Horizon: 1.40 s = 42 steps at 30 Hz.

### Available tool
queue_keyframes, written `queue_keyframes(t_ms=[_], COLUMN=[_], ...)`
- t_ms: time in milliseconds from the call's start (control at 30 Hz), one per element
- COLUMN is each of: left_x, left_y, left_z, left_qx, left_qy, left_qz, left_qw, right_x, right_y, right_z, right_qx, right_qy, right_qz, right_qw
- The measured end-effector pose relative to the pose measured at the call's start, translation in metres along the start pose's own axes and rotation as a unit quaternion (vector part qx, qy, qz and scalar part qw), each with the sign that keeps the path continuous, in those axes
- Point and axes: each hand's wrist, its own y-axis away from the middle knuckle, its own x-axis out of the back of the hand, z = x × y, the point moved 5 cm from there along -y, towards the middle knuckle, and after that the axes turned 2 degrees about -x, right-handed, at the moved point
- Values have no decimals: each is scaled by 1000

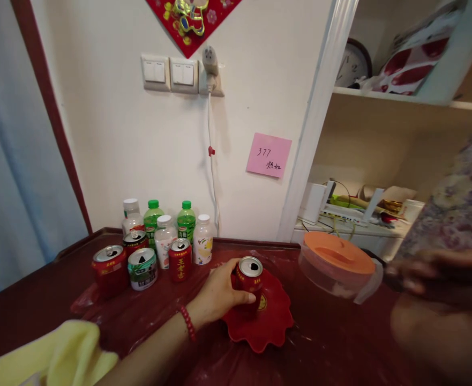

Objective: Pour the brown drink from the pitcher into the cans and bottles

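My left hand (219,292), with a red bead bracelet on the wrist, is wrapped round a red drink can (250,273). The can is upright with its top opened, over a red scalloped plate (274,327) bearing a gold mark. Whether its base touches the plate is hidden. Left of my hand stands another red can (180,261) with yellow characters. Further left are a green-and-white can (142,269) and a large red can (110,265), with a dark-topped can (135,239) behind them. My right hand is out of view.
Green-capped bottles (186,221) and white-capped bottles (202,241) stand near the wall. An orange-lidded clear container (338,254) is at right. A yellow cloth (67,354) lies front left. At the right edge is another person's blurred hand (440,300), beside floral clothing (455,187).
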Motion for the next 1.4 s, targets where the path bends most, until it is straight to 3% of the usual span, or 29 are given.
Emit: queue_keyframes(t_ms=[33,100,167,233,300,400,500,800,933,1100,1300,1400], left_x=[1,3,4,5,5,3,1,-4,-8,-16,-14,-34], left_y=[0,0,0,1,1,1,0,-4,2,17,25,43], left_z=[1,4,8,13,18,25,30,29,41,64,63,78], left_qx=[0,2,-1,-9,-16,-39,-74,-106,-100,-122,-75,-108], left_qy=[5,12,20,25,24,23,17,-25,-18,40,22,-23], left_qz=[0,-1,-4,-6,-11,-31,-43,-10,-22,-91,-55,-114], left_qw=[1000,1000,1000,1000,1000,998,996,994,995,987,995,987], right_x=[-8,-32,-58,-81,-96,-108,-115,-121,-114,-77,-26,-11], right_y=[5,14,22,33,44,57,65,51,46,43,28,17], right_z=[-5,-8,1,18,35,48,42,12,-5,-27,-36,-37], right_qx=[-5,-23,-33,-46,-60,-90,-108,-70,-52,-84,-130,-129], right_qy=[-11,27,97,157,202,270,294,287,282,230,241,271], right_qz=[22,-32,-159,-293,-380,-439,-477,-526,-512,-462,-400,-365], right_qw=[1000,999,982,942,901,852,821,798,810,852,875,881])
